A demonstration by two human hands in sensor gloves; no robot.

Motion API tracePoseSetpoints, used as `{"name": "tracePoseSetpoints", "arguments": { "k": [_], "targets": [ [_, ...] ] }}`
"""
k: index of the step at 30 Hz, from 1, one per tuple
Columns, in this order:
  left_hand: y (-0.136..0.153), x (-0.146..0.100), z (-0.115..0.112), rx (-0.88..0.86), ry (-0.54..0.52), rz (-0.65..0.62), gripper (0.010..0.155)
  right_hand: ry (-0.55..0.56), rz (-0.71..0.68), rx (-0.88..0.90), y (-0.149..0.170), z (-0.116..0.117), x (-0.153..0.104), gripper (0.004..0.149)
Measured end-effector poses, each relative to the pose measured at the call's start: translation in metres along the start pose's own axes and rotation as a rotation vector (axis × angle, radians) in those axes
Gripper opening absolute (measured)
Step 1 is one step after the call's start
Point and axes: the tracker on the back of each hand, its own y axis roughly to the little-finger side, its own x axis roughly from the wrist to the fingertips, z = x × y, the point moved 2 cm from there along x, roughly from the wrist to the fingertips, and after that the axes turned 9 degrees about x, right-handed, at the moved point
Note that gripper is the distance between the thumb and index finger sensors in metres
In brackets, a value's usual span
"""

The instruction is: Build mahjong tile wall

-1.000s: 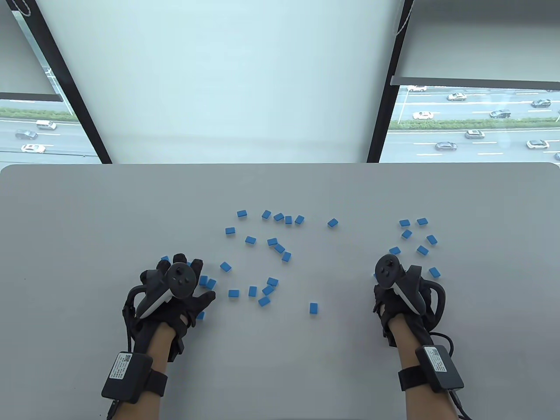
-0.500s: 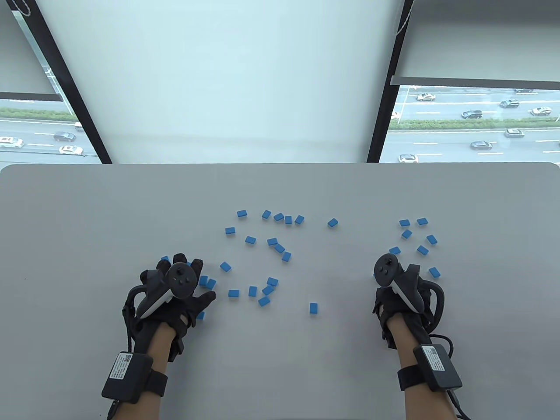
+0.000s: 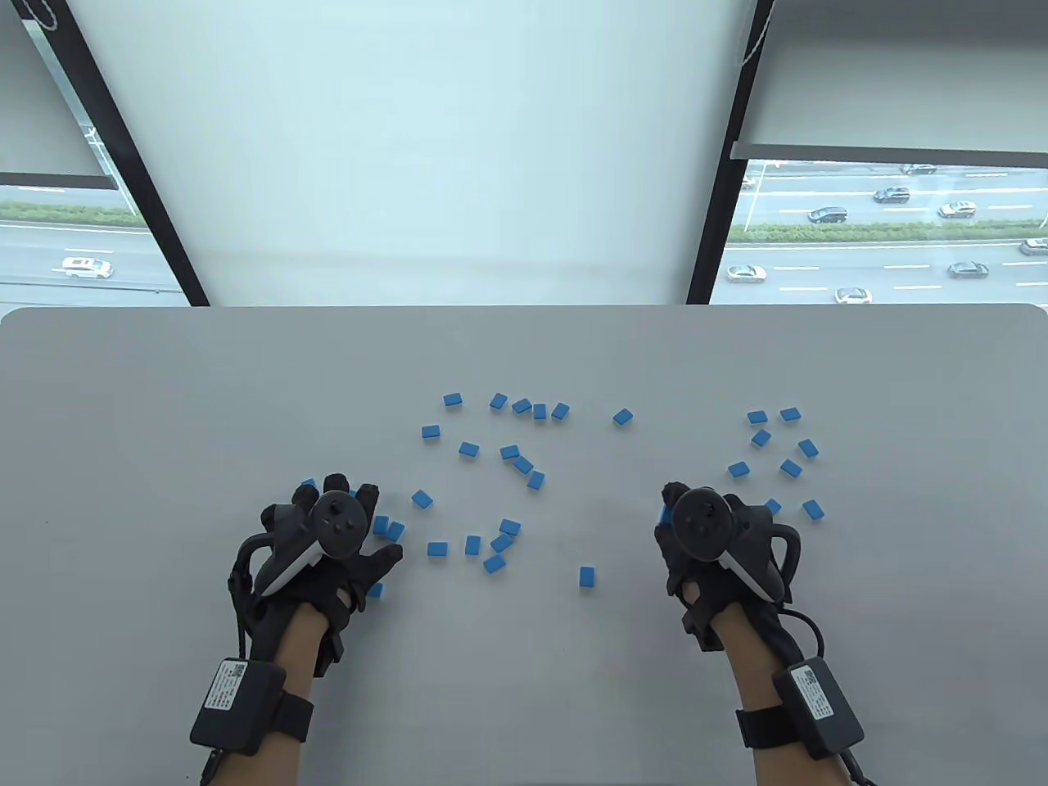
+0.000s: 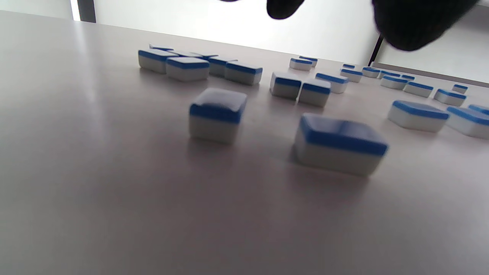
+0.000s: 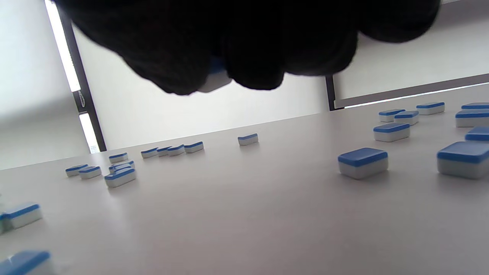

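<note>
Mahjong tiles (image 3: 510, 452), blue backs up, lie scattered flat on our grey table (image 3: 164, 409), none stacked. One loose group sits at the table's centre, and a smaller cluster (image 3: 790, 468) lies toward three o'clock.

Our right hand (image 3: 708, 540) hovers off the surface at about five o'clock from the centre group. In the right wrist view its fingers (image 5: 252, 57) curl close together around a single held tile (image 5: 214, 78), whose pale underside and a sliver of blue show between the fingertips. In the table view a bit of blue shows at the knuckles at ten o'clock of that hand.

Our left hand (image 3: 327, 544) sits at about seven o'clock from the centre group, fingers spread wide and holding nothing. Tiles ring it: a pair (image 3: 388, 528) just beside the thumb side at three o'clock, and one (image 3: 308, 485) peeking out at the fingertips at twelve. In the left wrist view two tiles (image 4: 340, 143) lie below the fingertips (image 4: 412, 23), apart from them.
</note>
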Motion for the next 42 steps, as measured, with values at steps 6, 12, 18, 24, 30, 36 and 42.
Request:
{"name": "tracePoseSetpoints", "arguments": {
  "k": [6, 12, 18, 24, 30, 36, 42],
  "targets": [
    [0.000, 0.000, 0.000, 0.003, 0.003, 0.002, 0.086, -0.080, -0.095, -0.064, -0.028, 0.021, -0.004, 0.060],
    [0.000, 0.000, 0.000, -0.001, 0.003, 0.001, 0.086, -0.177, -0.138, -0.125, -0.040, 0.045, -0.006, 0.059],
    [0.001, 0.000, 0.000, -0.003, 0.003, 0.002, 0.086, -0.297, -0.152, -0.172, -0.048, 0.063, -0.009, 0.058],
    [0.001, 0.000, 0.000, -0.006, 0.003, 0.002, 0.086, -0.329, -0.153, -0.169, -0.048, 0.067, -0.010, 0.058],
    [0.002, 0.000, 0.000, -0.006, 0.000, 0.001, 0.086, -0.339, -0.167, -0.168, -0.051, 0.069, -0.011, 0.058],
    [0.002, 0.000, 0.001, -0.008, -0.003, 0.000, 0.087, -0.345, -0.164, -0.134, -0.049, 0.068, -0.011, 0.058],
    [0.002, 0.000, 0.001, -0.016, -0.008, -0.008, 0.086, -0.215, -0.148, -0.052, -0.050, 0.019, -0.004, 0.059]
  ]
}}
